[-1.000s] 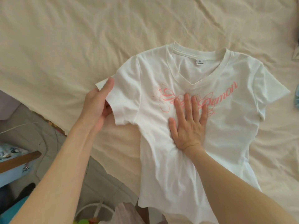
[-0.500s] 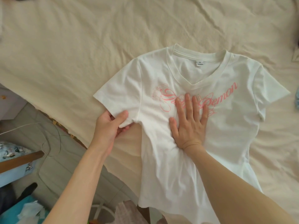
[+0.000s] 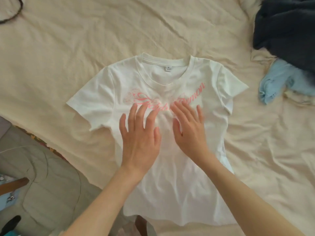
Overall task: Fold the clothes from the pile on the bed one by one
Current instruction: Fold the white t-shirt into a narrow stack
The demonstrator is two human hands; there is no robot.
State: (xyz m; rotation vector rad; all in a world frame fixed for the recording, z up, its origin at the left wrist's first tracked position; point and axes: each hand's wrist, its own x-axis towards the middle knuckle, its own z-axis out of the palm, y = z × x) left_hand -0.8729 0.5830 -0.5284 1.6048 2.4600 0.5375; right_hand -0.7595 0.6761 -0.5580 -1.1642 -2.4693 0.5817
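The sleeve has been released by the left hand, now laid flat on the shirt beside the right hand.

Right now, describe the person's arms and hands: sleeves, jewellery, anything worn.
Both forearms are bare as far as the picture shows; no sleeve reaches into view. The left hand and right hand wear no gloves, and no rings, watch or bracelet show. The fingernails look short and unpainted, though blur makes that uncertain. A small dark mark sits near the right thumb.
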